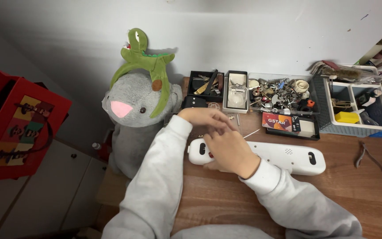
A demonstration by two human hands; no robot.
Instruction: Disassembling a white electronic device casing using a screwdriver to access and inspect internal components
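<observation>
A long white plastic device (284, 156) lies flat on the wooden table (341, 186), running from the centre toward 3 o'clock. The right hand (230, 150) rests over its left end, fingers curled down around the casing and gripping it. The left hand (204, 117) sits just above, at 12 o'clock from the right one, its fingers drawn together as if pinching something too small to make out. Both arms wear pale grey sleeves. At 10 o'clock from the hands a grey plush toy (135, 117) leans against the wall with a green plush lizard (144, 57) on its head. At 1 o'clock a clear tray of small metal parts (279, 93) stands, and pliers (365, 155) lie at 3 o'clock.
</observation>
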